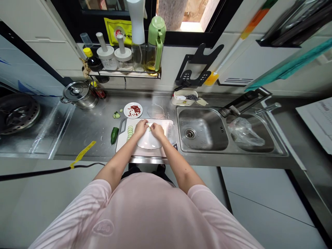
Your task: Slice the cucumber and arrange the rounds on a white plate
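Observation:
My left hand [141, 128] and my right hand [157, 130] are close together over a white plate [149, 142], which rests on a white cutting board [122, 141]. Between the fingertips is a small pale green piece that looks like a cucumber slice [149, 128]. The fingers of both hands are closed in a pinch around it. Left of my left hand, a row of overlapping cucumber slices [130, 132] lies on the board. A dark green length of cucumber [114, 135] sits on the counter beside the board's left edge. Part of a knife handle [175, 146] shows at the board's right.
Behind the board stands a white plate of chopped red pieces [134, 110], with cucumber scraps [116, 114] to its left. A lidded steel pot [80, 95] is at the back left. To the right is a double sink [203, 129] with a plastic bag [245, 131] in it.

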Demonstrator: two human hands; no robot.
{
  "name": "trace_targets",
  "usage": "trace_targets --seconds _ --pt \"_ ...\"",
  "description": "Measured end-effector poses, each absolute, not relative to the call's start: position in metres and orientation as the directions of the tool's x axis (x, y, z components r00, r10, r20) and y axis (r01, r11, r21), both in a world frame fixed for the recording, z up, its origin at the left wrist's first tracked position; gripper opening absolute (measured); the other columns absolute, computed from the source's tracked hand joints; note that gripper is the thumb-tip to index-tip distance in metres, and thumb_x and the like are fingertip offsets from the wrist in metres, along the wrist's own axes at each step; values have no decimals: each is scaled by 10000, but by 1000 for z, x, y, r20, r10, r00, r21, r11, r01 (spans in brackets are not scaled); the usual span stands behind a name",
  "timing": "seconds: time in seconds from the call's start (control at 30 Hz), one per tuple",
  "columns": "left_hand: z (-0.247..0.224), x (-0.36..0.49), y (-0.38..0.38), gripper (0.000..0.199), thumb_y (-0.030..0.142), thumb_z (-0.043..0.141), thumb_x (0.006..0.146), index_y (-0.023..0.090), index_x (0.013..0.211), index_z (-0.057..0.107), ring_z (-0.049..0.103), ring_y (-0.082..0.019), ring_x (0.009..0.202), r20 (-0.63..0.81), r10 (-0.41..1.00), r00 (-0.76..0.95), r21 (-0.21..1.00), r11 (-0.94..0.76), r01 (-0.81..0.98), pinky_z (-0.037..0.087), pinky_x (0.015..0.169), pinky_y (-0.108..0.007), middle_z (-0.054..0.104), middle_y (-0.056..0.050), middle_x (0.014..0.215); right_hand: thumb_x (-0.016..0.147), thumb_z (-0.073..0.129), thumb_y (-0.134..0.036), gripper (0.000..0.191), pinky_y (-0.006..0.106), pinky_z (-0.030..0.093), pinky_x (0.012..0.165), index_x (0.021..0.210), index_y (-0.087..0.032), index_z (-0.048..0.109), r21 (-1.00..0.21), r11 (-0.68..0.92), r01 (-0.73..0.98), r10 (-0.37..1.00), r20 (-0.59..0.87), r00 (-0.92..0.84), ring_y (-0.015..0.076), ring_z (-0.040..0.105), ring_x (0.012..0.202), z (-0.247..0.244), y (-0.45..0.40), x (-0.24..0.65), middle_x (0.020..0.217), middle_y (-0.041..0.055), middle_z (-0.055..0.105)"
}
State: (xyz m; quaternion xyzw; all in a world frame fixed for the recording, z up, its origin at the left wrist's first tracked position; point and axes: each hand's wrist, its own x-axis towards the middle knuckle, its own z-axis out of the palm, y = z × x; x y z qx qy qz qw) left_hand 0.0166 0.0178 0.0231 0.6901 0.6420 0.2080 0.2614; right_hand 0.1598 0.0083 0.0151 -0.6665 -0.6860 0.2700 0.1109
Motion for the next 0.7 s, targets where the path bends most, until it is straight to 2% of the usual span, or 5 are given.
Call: trace_targets --seconds 0.7 --pt "25 17 8 222 238 521 858 203 1057 614 535 -202 956 -61 988 140 566 -81 820 393 855 -296 563 -90 1044 930 384 -302 253 291 406 751 1060 -196 573 -440 -76 895 970 -241 -36 220 602 913 25 -2 150 991 109 654"
